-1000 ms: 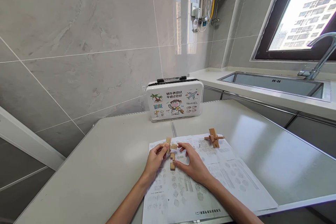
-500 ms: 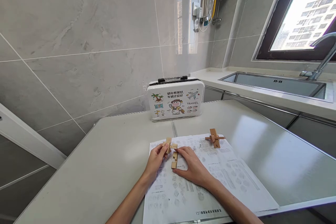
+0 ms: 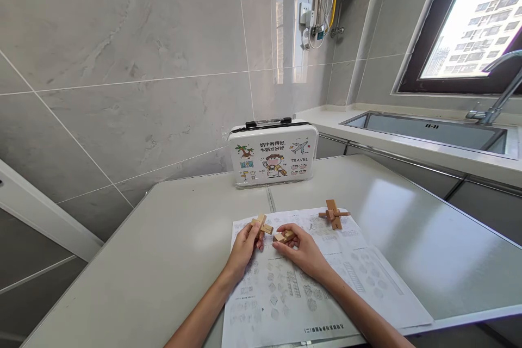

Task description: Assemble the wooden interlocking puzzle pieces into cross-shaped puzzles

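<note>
My left hand [image 3: 245, 246] is closed on a group of light wooden puzzle pieces [image 3: 263, 225] fitted crosswise, pinched between thumb and fingers. Just to its right, my right hand [image 3: 302, 250] grips a single notched wooden puzzle piece [image 3: 281, 237], lying nearly level with its notch partly covered by the fingers. A small gap separates the two. Both hands are over a printed instruction sheet [image 3: 285, 304] with rows of small diagrams. Beyond my right hand, at the sheet's far edge, rests a darker wooden cross-shaped puzzle [image 3: 333, 214].
A white case [image 3: 273, 155] with cartoon prints and a black handle stands upright at the back of the white table [image 3: 163, 261]. Behind it rises a grey tiled wall. To the right are a counter with a sink [image 3: 428, 129] and a tap [image 3: 499, 95].
My right hand has turned the notched piece from upright to nearly level and drawn it slightly right of the left-hand pieces. The left-hand group has tilted a little.
</note>
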`<action>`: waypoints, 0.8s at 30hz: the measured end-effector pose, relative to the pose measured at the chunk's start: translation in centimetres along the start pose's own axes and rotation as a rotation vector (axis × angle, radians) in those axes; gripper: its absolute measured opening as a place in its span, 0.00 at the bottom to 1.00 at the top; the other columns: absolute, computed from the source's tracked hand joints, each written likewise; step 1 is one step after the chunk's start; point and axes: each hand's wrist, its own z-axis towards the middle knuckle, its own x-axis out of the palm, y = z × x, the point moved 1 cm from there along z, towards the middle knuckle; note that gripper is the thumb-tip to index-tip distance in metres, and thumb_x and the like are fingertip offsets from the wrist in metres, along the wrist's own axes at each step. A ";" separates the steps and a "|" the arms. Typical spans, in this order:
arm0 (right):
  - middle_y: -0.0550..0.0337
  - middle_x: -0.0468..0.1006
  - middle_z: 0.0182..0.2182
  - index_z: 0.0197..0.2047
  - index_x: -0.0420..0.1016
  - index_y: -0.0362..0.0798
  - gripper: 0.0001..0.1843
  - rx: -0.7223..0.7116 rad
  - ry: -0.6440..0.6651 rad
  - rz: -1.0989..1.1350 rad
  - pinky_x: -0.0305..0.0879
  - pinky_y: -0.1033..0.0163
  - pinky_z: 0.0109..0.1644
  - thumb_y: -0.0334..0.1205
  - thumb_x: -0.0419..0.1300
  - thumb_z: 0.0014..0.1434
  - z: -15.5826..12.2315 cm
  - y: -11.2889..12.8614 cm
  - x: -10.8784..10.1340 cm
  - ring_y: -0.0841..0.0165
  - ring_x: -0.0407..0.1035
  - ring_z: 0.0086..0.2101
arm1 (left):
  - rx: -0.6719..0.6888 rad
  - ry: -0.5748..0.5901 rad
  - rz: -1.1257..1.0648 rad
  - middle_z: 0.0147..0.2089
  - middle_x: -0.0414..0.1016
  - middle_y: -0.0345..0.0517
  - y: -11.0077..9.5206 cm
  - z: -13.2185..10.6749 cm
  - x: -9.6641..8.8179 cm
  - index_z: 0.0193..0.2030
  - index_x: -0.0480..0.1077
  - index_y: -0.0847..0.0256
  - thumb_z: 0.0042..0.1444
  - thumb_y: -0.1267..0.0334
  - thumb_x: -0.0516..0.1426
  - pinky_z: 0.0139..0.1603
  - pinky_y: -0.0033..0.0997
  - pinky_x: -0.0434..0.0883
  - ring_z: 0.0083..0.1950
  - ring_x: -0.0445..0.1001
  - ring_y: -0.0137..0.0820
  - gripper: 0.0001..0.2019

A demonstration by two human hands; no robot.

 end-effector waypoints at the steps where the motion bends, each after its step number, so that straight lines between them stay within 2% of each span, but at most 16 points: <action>1: 0.57 0.82 0.35 0.48 0.77 0.51 0.20 0.003 -0.008 0.009 0.74 0.56 0.39 0.56 0.69 0.60 0.1 -0.1 -0.1 0.60 0.75 0.35 | 0.000 0.005 -0.003 0.30 0.66 0.37 0.0 0.0 0.0 0.34 0.70 0.61 0.62 0.39 0.60 0.34 0.29 0.67 0.27 0.62 0.26 0.24; 5: 0.56 0.82 0.35 0.48 0.75 0.51 0.23 0.018 -0.080 0.073 0.76 0.55 0.40 0.61 0.64 0.64 0.3 -1.0 -0.3 0.59 0.77 0.36 | 0.006 0.010 -0.008 0.31 0.66 0.36 0.1 -0.1 0.1 0.41 0.70 0.59 0.62 0.38 0.61 0.33 0.29 0.66 0.26 0.59 0.25 0.23; 8: 0.54 0.82 0.38 0.52 0.71 0.51 0.25 -0.007 -0.104 0.143 0.77 0.54 0.44 0.63 0.62 0.65 0.6 -1.7 -0.2 0.58 0.79 0.40 | 0.008 0.010 0.005 0.29 0.65 0.34 0.2 -0.2 0.1 0.45 0.70 0.57 0.63 0.38 0.60 0.33 0.29 0.64 0.26 0.58 0.25 0.22; 11: 0.53 0.81 0.42 0.53 0.72 0.51 0.24 -0.038 -0.083 0.147 0.77 0.53 0.48 0.62 0.60 0.67 0.7 -1.9 -0.1 0.58 0.79 0.43 | 0.002 0.018 0.037 0.27 0.62 0.33 0.2 -0.2 0.1 0.48 0.72 0.58 0.64 0.38 0.58 0.32 0.29 0.63 0.27 0.58 0.26 0.23; 16: 0.52 0.80 0.44 0.53 0.77 0.52 0.21 -0.102 -0.072 0.062 0.77 0.51 0.51 0.58 0.61 0.68 0.6 -1.1 -0.3 0.58 0.77 0.42 | 0.013 0.037 0.123 0.26 0.61 0.32 0.4 -0.2 0.4 0.56 0.72 0.61 0.63 0.35 0.57 0.31 0.29 0.61 0.27 0.60 0.28 0.30; 19: 0.54 0.82 0.42 0.53 0.75 0.52 0.18 -0.107 -0.051 0.084 0.77 0.50 0.52 0.54 0.63 0.68 0.4 -0.7 -0.2 0.57 0.79 0.43 | 0.029 0.029 0.188 0.26 0.63 0.32 0.7 -0.4 0.4 0.62 0.68 0.59 0.65 0.37 0.56 0.30 0.28 0.59 0.27 0.61 0.29 0.31; 22: 0.53 0.82 0.44 0.50 0.75 0.52 0.14 -0.159 -0.072 0.046 0.77 0.51 0.52 0.51 0.63 0.68 0.3 -0.5 -0.2 0.58 0.79 0.43 | 0.050 0.029 0.249 0.27 0.68 0.35 0.7 -0.5 0.3 0.60 0.70 0.58 0.67 0.39 0.56 0.30 0.28 0.59 0.28 0.64 0.30 0.27; 24: 0.54 0.81 0.45 0.50 0.76 0.52 0.12 -0.190 -0.086 0.013 0.76 0.51 0.51 0.49 0.62 0.69 0.3 -0.4 -0.2 0.58 0.78 0.42 | 0.064 0.040 0.278 0.31 0.74 0.39 0.4 -0.6 0.4 0.57 0.73 0.58 0.67 0.41 0.57 0.33 0.29 0.63 0.32 0.68 0.32 0.24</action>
